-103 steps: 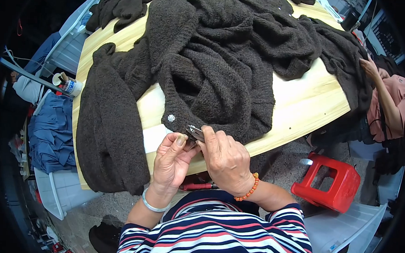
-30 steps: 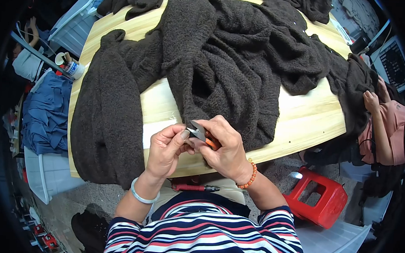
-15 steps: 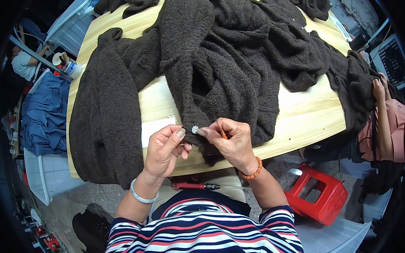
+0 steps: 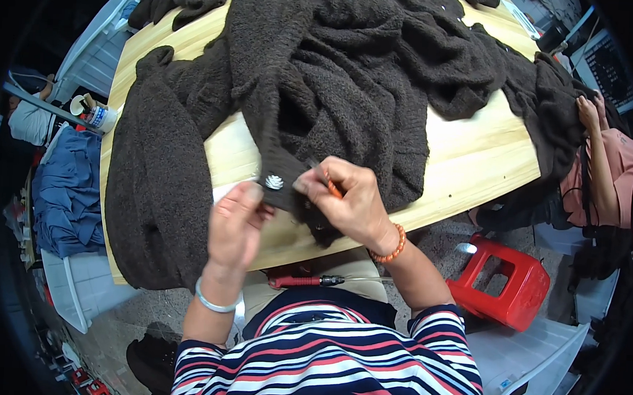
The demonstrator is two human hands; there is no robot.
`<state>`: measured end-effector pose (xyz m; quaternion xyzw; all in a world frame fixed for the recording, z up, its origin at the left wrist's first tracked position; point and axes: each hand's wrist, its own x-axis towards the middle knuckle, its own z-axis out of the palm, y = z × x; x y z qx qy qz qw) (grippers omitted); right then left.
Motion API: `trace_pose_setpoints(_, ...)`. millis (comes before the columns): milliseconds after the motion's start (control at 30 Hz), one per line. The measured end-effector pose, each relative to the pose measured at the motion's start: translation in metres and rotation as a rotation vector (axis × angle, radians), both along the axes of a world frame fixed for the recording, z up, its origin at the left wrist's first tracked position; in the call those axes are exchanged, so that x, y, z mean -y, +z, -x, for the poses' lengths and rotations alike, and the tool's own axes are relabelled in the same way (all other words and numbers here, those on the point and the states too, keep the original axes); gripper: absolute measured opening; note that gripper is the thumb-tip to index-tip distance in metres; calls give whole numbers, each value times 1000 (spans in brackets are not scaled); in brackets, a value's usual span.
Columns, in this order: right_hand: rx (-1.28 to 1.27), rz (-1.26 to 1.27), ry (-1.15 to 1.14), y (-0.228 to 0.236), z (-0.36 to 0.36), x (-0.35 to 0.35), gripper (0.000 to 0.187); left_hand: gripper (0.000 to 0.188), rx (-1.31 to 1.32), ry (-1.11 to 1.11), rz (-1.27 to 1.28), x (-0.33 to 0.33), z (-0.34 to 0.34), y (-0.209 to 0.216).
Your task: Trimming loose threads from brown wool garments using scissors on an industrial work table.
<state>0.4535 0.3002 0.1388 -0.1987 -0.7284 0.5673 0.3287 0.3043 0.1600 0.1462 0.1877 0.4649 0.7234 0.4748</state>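
Note:
A dark brown knitted cardigan [image 4: 349,107] lies bunched on the table, one edge drawn toward me. On that edge sits a round, silvery, faceted button [image 4: 274,182], facing up. My left hand [image 4: 235,222], slightly blurred, pinches the knit just left of the button with thumb and fingers. To the button's right, my right hand [image 4: 348,202] is closed at the same edge, fingertips pressed together. Tucked in its fingers is a small tool with an orange handle [image 4: 333,189] and a dark tip; its exact kind is hidden.
A pale wooden table [image 4: 473,162] carries more brown knitwear [image 4: 159,169]. A red plastic stool [image 4: 531,295] stands at lower right. A red-handled power screwdriver [image 4: 295,281] lies across my lap. A person in pink [image 4: 618,175] handles knitwear at right. Blue cloth [image 4: 69,194] fills a bin at left.
Both hands have moved left and slightly up. The silvery button, held up sideways between the fingertips before, now lies face up on the knit edge. My view has shifted slightly.

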Motion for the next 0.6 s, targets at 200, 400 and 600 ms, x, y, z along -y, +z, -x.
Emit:
trace_pose_setpoints(200, 15, 341, -78, -33, -11, -26, 19, 35, 164, 133, 51, -10, 33, -6)
trace_pose_setpoints(400, 91, 406, -74, -42, -13, -28, 22, 28, 252, -119, 193, 1, -18, -42)
trace_pose_setpoints(600, 68, 406, -59, -38, -19, -29, 23, 25, 253, -339, 233, 2, -39, -49)
